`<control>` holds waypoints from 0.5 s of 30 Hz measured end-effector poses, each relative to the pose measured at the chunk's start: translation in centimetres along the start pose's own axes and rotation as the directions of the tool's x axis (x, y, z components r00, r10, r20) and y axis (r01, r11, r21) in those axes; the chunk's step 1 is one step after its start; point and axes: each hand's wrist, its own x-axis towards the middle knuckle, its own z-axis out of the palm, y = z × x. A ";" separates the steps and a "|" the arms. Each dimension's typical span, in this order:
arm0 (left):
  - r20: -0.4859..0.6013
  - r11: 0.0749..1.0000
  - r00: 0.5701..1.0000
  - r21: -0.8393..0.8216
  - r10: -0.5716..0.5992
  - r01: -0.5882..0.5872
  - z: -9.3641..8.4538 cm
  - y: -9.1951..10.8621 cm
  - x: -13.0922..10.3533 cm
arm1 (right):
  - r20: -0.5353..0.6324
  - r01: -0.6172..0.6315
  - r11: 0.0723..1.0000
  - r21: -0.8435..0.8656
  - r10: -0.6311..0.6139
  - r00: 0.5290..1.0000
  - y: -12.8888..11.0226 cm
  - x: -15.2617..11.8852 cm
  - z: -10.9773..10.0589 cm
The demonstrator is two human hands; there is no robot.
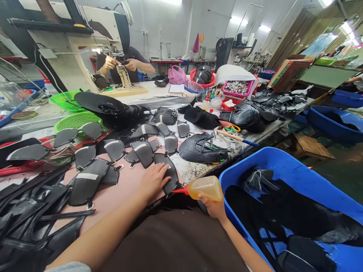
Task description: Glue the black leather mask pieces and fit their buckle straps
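Note:
My left hand (155,178) lies flat with its fingers spread over a dark grey padded piece (172,174) at the table's front edge. In my right hand (214,206) is a squeeze bottle (204,188) of yellowish liquid, tipped on its side. Its red nozzle points left and meets the lower edge of that piece; whether it touches cannot be told. More grey padded pieces with white strips, such as a large padded piece (88,181), lie around my left hand on a pinkish sheet (124,189).
Black straps (31,204) are heaped at left. A blue tub (265,155) with black pieces stands at right, against the table. Ahead lie a black leather piece (198,147), a green basket (79,120) and a brush (241,139). A person (124,68) works at a sewing machine (64,64).

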 end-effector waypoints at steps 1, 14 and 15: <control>0.001 1.000 1.000 0.000 0.002 -0.002 0.0 0.0 0.0 | 0.016 -0.011 1.000 0.009 0.010 1.000 0.3 -0.1 0.1; -0.001 1.000 1.000 -0.005 -0.003 0.003 0.1 0.0 -0.1 | -0.089 0.063 0.997 -0.054 -0.068 0.994 0.1 0.3 -0.8; 0.000 1.000 1.000 -0.006 -0.003 0.003 0.2 0.0 -0.1 | -0.105 0.076 0.995 -0.058 -0.082 0.991 0.0 0.4 -0.9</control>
